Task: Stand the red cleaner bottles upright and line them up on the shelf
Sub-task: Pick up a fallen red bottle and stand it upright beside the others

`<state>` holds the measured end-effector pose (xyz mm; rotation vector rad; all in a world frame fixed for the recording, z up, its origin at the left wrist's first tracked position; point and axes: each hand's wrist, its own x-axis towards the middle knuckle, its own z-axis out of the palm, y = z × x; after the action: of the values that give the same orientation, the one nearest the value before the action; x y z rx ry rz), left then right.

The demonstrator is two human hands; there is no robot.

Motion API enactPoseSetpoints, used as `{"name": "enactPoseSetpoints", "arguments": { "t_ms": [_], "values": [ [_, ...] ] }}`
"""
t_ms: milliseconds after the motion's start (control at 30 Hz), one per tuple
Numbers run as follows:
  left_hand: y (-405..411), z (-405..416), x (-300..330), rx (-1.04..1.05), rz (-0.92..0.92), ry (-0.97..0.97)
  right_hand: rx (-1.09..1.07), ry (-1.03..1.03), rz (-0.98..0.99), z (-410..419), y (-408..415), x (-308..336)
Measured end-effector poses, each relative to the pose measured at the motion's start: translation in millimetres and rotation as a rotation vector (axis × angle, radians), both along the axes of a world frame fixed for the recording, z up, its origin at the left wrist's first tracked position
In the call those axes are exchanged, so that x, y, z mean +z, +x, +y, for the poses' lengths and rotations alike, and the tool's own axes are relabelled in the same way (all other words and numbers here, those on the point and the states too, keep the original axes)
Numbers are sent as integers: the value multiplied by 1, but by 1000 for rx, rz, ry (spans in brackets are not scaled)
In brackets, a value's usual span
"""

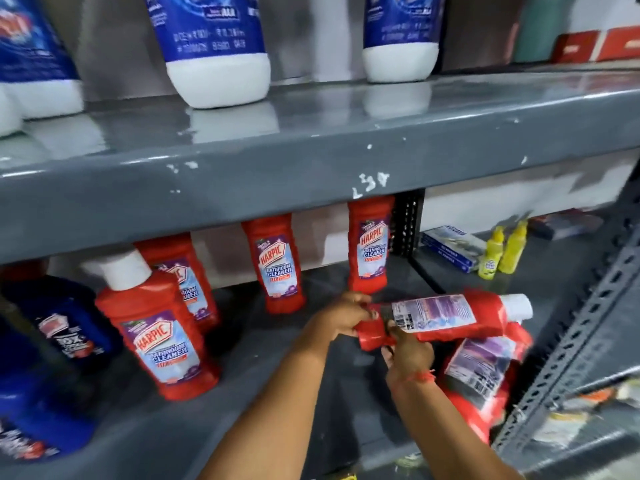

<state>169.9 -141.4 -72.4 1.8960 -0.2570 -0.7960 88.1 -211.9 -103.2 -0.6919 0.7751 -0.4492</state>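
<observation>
Both my hands grip one red cleaner bottle [446, 320] that lies sideways above the lower shelf [277, 358], white cap pointing right. My left hand [346, 315] holds its base from the left, and my right hand [408, 353] holds it from below. Under it lies another red bottle [481, 372] on its side at the right end of the shelf. Several red bottles stand upright: one near the front left [159, 337], one behind it [183, 275], one in the middle [275, 266] and one at the back [370, 244].
Dark blue bottles [65, 337] stand at the left of the lower shelf. The grey upper shelf [311, 161] hangs low overhead and carries blue-and-white bottles [214, 50]. A perforated upright post [575, 344] bounds the right side. Yellow bottles [504, 249] and a box [450, 247] sit in the adjoining bay.
</observation>
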Motion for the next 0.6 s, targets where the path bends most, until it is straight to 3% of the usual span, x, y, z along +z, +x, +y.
{"name": "enactPoseSetpoints", "arguments": {
  "t_ms": [67,233,333,433,600],
  "values": [
    [-4,8,-3,16,-3,-57,-22,-64,-41,2,1,-6],
    [-19,44,-16,87,-103,-216,176,-522,-62,6,3,-18],
    [-27,71,-23,129,-299,-144,349,-742,-24,12,6,-19],
    [-34,96,-28,207,-467,-24,502,-831,-66,25,10,-18],
    [-45,124,-38,366,-525,105,746,-1014,-172,38,20,-9]
  ]
}}
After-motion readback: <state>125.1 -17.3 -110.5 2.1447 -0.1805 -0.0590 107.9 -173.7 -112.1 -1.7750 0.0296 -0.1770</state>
